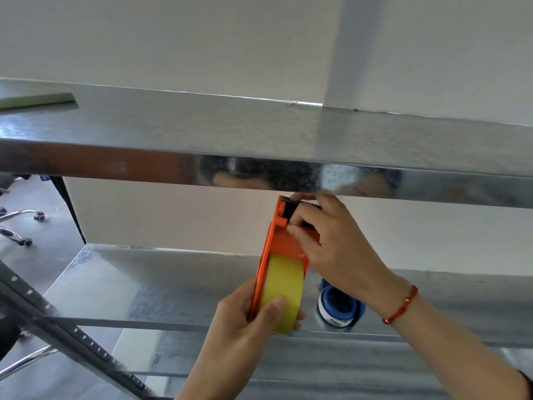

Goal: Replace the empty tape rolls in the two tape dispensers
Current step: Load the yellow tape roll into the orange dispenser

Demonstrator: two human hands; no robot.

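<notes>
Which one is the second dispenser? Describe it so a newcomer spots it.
Find the lower metal shelf, then the orange dispenser with yellow tape held in both hands. The blue dispenser stands on the shelf right behind it, under the right hand's wrist: the only blue one, untouched.

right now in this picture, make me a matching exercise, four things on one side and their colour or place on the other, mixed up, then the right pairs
Things:
1. tape dispenser
2. tape roll
3. second dispenser
4. wrist string

Descriptions:
A. blue, resting on the metal shelf
B. red, worn on the right arm
C. orange, held in both hands
D. yellow, mounted in the held dispenser, under the left hand thumb

Pairs: 1-C, 2-D, 3-A, 4-B

The right hand has its fingers at the dispenser's cutter end.
</notes>
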